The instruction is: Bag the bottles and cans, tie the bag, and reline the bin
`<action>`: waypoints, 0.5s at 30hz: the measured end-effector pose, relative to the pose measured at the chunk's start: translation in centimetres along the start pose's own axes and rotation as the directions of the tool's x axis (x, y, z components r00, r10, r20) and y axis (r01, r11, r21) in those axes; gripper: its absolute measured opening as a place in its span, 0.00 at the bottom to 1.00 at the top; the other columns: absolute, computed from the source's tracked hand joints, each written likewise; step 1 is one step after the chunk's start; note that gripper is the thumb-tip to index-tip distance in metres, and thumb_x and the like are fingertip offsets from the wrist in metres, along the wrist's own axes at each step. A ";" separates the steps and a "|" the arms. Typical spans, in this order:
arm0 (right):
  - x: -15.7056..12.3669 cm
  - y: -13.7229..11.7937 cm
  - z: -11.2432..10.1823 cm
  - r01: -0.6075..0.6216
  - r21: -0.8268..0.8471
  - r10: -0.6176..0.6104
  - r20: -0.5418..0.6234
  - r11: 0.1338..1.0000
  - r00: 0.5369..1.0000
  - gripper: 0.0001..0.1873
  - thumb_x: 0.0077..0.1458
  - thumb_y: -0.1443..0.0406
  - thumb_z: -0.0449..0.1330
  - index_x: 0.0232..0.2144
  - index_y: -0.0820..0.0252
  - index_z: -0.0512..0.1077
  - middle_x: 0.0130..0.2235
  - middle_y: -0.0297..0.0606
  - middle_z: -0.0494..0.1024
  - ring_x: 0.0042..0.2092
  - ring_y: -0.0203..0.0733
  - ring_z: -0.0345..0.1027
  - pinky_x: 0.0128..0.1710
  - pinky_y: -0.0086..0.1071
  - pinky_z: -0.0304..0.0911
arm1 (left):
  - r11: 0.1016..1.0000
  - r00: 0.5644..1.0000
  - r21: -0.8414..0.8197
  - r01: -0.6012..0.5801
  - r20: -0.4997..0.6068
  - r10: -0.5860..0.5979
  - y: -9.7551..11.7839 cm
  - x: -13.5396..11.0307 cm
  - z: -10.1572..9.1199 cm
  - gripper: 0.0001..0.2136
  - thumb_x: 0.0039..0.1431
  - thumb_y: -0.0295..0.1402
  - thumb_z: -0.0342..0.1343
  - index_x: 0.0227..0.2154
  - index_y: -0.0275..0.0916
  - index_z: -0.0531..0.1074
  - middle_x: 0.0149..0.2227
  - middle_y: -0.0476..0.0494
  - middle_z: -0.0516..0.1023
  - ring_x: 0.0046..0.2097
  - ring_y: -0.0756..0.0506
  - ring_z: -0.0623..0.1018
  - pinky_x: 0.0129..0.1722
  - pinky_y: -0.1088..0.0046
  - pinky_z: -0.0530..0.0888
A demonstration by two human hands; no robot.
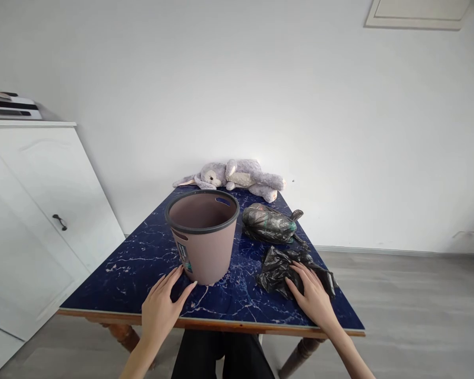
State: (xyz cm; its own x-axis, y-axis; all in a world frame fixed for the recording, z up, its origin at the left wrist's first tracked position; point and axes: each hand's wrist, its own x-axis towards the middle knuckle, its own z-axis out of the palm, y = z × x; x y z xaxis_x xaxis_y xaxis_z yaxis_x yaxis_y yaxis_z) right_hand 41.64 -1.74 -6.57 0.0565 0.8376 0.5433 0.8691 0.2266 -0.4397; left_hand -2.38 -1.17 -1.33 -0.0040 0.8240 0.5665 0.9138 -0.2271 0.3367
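A brownish-pink trash bin [211,255] with a dark rim stands upright on the blue marbled table [138,268]. My left hand [166,300] rests at the table's front, thumb and fingers apart, near the bin's lower left side; whether the fingertips touch it I cannot tell. On the right, my right hand [310,295] lies with outstretched fingers on a crumpled black plastic bag [274,271]. Just behind that bag lies a knotted, filled black plastic bag [268,223], its contents only dimly visible through the film.
A grey plush rabbit [240,176] lies on its side at the table's far end, against the white wall [229,79]. To the left stands a white cabinet [43,210] with items on top. The table's wooden front edge [221,325] is close to my legs.
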 end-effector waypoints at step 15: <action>-0.1 0.1 -0.1 -0.008 -0.028 0.009 0.022 1.000 1.000 0.24 0.71 0.49 0.52 0.59 0.54 0.72 0.65 0.45 0.75 0.68 0.57 0.65 0.69 0.56 0.59 | 0.985 0.975 0.118 -0.126 -0.168 0.145 0.2 -0.3 0.5 0.19 0.75 0.40 0.48 0.60 0.39 0.74 0.56 0.40 0.83 0.54 0.37 0.85 0.45 0.65 0.82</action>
State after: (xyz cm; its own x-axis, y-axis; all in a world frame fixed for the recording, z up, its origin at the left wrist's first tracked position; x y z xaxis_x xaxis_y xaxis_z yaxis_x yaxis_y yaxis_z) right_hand 41.82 -1.88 -6.61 0.0532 0.8501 0.5239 0.8819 0.2060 -0.4239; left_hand -2.00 -1.21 -1.80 0.0605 0.6835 0.7275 0.9485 -0.2664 0.1715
